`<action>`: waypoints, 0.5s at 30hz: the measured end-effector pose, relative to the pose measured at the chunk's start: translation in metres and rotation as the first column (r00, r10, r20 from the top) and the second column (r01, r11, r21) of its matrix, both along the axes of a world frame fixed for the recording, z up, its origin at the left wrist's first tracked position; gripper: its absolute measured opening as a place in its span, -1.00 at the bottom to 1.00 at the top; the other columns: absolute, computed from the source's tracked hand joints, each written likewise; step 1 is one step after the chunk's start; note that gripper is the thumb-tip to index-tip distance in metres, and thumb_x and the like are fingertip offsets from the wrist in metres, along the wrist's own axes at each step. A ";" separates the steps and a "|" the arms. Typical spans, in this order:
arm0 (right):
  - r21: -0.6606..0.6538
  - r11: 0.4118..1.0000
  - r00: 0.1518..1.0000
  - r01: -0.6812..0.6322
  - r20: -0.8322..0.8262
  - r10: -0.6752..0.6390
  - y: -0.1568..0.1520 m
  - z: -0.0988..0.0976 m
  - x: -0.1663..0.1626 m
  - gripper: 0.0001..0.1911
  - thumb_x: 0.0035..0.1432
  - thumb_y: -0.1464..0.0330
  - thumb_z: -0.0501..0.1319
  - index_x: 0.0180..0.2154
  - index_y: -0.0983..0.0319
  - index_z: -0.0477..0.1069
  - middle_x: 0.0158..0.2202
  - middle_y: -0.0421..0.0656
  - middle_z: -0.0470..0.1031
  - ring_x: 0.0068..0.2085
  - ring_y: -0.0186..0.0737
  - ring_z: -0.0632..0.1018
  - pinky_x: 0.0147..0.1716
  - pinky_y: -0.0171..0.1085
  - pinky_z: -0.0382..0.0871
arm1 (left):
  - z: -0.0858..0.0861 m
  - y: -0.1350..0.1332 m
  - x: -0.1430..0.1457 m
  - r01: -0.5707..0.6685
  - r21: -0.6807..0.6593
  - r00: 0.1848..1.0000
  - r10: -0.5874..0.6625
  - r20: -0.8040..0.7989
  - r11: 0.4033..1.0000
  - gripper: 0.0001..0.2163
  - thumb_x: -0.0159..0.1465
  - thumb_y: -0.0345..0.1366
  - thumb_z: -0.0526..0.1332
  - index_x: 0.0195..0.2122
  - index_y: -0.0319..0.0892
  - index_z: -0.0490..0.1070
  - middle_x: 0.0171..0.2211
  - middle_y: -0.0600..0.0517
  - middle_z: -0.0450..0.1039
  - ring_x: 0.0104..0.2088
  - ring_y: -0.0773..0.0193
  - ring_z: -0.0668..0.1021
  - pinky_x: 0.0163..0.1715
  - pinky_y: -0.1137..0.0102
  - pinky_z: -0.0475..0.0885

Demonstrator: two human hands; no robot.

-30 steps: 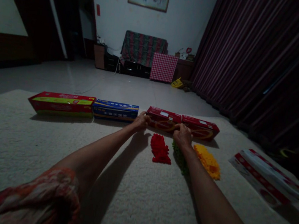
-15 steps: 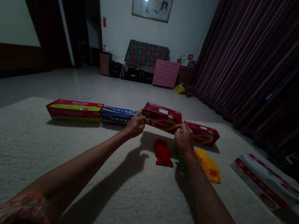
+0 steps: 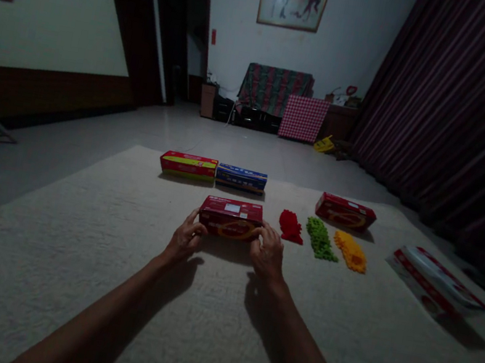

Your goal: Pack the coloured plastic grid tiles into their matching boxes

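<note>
Between my two hands is a dark red box (image 3: 230, 218), held by its short ends just over the pale mat, or touching it; I cannot tell which. My left hand (image 3: 185, 237) grips the left end, fingers bent round the corner. On the right end my right hand (image 3: 268, 252) is closed the same way. Just right of that hand lies a red bundle (image 3: 291, 226), with a green bundle (image 3: 321, 239) and a yellow bundle (image 3: 351, 251) beyond it. Behind the held box, a red and yellow-green box (image 3: 189, 166) and a blue box (image 3: 241, 179) stand end to end.
Another dark red box (image 3: 344, 213) stands at the back right of the mat (image 3: 79, 278). A white and red box (image 3: 437, 285) lies near the right edge. Farther off are a checked cloth (image 3: 304, 119), a yellow object (image 3: 324, 144) on the floor and long curtains (image 3: 436, 97).
The dark red box has come out of the row toward me, held by both hands, leaving a gap between the blue box and the other dark red box. The view has turned left.
</note>
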State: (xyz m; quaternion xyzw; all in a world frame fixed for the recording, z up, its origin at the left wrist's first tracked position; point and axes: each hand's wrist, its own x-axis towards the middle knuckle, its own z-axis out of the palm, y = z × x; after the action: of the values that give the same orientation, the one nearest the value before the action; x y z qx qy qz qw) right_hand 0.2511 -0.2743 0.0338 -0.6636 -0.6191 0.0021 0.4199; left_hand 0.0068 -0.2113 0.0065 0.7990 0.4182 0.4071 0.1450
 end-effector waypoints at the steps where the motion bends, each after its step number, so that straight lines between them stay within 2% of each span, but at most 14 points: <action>1: -0.022 1.000 1.000 0.001 0.000 -0.001 -0.007 0.000 -0.005 -0.70 0.07 0.56 0.06 -0.27 0.18 0.48 0.19 -0.02 0.47 0.20 0.01 0.44 0.15 0.00 0.30 | 0.000 -0.009 -0.006 -0.014 0.000 1.000 0.014 0.003 1.000 -0.75 0.12 -0.52 0.06 -0.35 -0.16 0.51 0.36 -0.17 0.22 0.29 0.02 0.40 0.02 0.21 0.53; 8: -0.132 0.991 1.000 0.006 0.012 -0.005 -0.046 -0.005 -0.024 -0.68 0.04 0.59 0.07 -0.26 0.17 0.49 0.17 -0.05 0.48 0.18 -0.05 0.45 0.15 -0.07 0.31 | -0.005 -0.048 -0.022 -0.064 0.028 0.997 0.063 0.053 0.998 -0.80 0.12 -0.45 0.08 -0.42 -0.10 0.49 0.25 -0.09 0.38 0.19 0.05 0.50 0.08 0.20 0.50; 12: -0.101 0.995 1.000 0.008 -0.009 -0.009 -0.063 -0.014 -0.024 -0.67 0.02 0.59 0.07 -0.27 0.14 0.47 0.08 -0.08 0.54 0.12 -0.09 0.49 0.12 -0.09 0.33 | -0.011 -0.059 -0.024 -0.085 0.071 0.995 0.080 0.066 0.994 -0.83 0.16 -0.38 0.09 -0.42 -0.10 0.48 0.24 -0.10 0.40 0.16 0.06 0.53 0.04 0.23 0.51; 15: -0.092 0.995 0.999 0.044 -0.018 -0.046 -0.069 -0.012 -0.019 -0.67 0.03 0.57 0.08 -0.22 0.15 0.46 0.07 -0.07 0.53 0.12 -0.08 0.49 0.13 -0.08 0.31 | -0.008 -0.058 -0.025 -0.132 0.059 0.990 0.128 0.066 0.990 -0.86 0.19 -0.35 0.10 -0.41 -0.12 0.45 0.15 -0.18 0.48 -0.03 0.06 0.62 -0.06 0.23 0.55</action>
State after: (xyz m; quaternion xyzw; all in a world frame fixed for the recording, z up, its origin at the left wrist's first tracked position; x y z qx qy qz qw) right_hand 0.2316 -0.3437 0.0217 -0.6959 -0.5989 0.0274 0.3954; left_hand -0.0185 -0.2689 -0.0017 0.7612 0.4516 0.4532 0.1059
